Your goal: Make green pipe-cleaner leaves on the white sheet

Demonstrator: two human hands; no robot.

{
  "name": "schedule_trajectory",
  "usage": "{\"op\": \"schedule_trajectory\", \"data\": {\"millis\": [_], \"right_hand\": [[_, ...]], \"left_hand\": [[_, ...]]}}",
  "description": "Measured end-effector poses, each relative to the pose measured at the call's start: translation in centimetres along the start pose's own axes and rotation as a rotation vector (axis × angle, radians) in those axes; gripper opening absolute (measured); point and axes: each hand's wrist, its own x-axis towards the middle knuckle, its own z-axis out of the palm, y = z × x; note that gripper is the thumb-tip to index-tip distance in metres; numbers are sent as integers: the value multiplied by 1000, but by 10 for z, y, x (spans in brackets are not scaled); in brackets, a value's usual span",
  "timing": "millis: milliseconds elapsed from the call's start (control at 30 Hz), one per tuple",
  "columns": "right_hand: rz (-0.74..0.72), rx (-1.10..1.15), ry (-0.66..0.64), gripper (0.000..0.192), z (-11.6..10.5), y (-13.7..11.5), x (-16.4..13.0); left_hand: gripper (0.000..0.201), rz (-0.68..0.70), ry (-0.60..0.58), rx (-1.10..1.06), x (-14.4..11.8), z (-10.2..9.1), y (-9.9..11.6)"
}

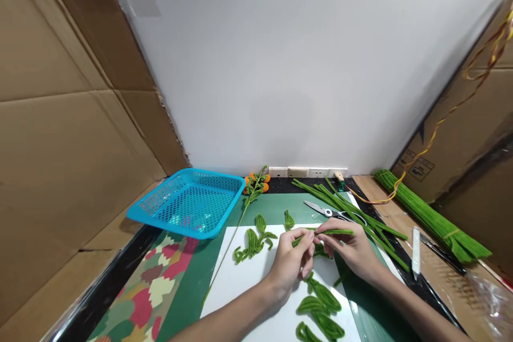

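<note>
2 hands (316, 248) pinch a green pipe cleaner (334, 232) between their fingertips.

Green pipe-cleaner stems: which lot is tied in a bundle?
The thick bundle of green pipe-cleaner stems on the brown cardboard at far right; the stems by the scissors lie loose.

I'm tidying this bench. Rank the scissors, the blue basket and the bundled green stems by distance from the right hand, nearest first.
From the right hand:
1. Scissors, just beyond it on the green mat.
2. Bundled green stems, far right on the cardboard.
3. Blue basket, across at the far left.
</note>
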Motion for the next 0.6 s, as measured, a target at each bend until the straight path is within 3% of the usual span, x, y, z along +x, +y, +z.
{"op": "schedule_trajectory", "data": {"millis": [133,267,433,533,600], "right_hand": [[-21,-25,70,15,3,10,-9],[40,-16,68,17,4,16,-13],[-89,-224,147,22,-2,14,-17],[-129,-389,283,7,-3,14,-23],[-179,-399,298,6,-1,12,-26]], "left_hand": [[43,-25,10,27,-8,0,-7],[41,-34,-79,85,-8,-6,-16],[36,-19,-105,74,-10,-7,-19],[35,-45,-123,14,-12,-4,-14],[35,-41,-142,-2,-12,-3,-11]]}}
